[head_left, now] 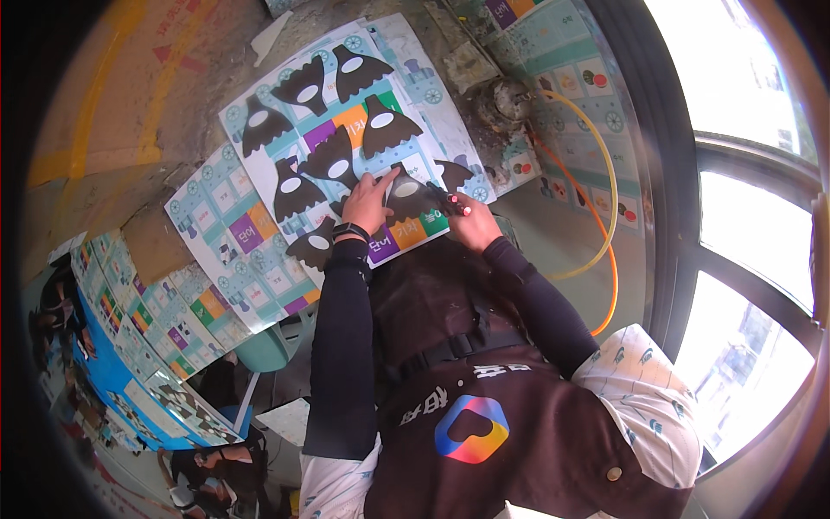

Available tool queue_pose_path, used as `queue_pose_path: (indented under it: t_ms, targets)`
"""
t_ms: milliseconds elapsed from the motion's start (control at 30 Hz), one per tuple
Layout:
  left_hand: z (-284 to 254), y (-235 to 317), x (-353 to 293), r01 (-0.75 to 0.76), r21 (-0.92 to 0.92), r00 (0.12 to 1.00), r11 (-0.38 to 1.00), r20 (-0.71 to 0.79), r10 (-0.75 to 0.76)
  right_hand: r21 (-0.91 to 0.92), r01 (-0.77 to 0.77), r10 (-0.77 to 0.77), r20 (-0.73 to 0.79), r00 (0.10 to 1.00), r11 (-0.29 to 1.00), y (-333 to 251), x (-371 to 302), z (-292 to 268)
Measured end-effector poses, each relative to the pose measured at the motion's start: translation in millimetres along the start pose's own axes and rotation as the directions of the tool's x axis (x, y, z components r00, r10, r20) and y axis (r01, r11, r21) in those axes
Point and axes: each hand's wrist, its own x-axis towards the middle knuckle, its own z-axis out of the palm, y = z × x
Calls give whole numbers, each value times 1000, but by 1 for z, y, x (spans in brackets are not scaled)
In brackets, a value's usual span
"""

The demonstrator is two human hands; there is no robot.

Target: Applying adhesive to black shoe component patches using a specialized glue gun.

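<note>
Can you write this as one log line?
left hand: touching black cutout | right hand: holding dark tool | underneath: printed sheet | nearby: yellow hose, orange hose

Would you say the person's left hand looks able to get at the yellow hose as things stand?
Probably not directly: the left hand rests on a dark cutout, and the right hand, holding a red-and-black tool, lies between it and the yellow hose.
</note>
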Motion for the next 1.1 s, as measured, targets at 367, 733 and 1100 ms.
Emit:
queue_pose_path:
  t_ms: [367,733,1100]
  targets:
    - [-5,-34,-73,14,-59,805,998,-591,-46,373,-106,26,215,976,922,-11,-12,-15]
    - [19,-62,-93,12,-122,956,992,-288,-47,-16,60,-57,169,984,998,-42,-11,66]
    - [10,-72,-93,9,-189,988,982,-150,-38,-47,11,2,276,961,999,-44,-15,72]
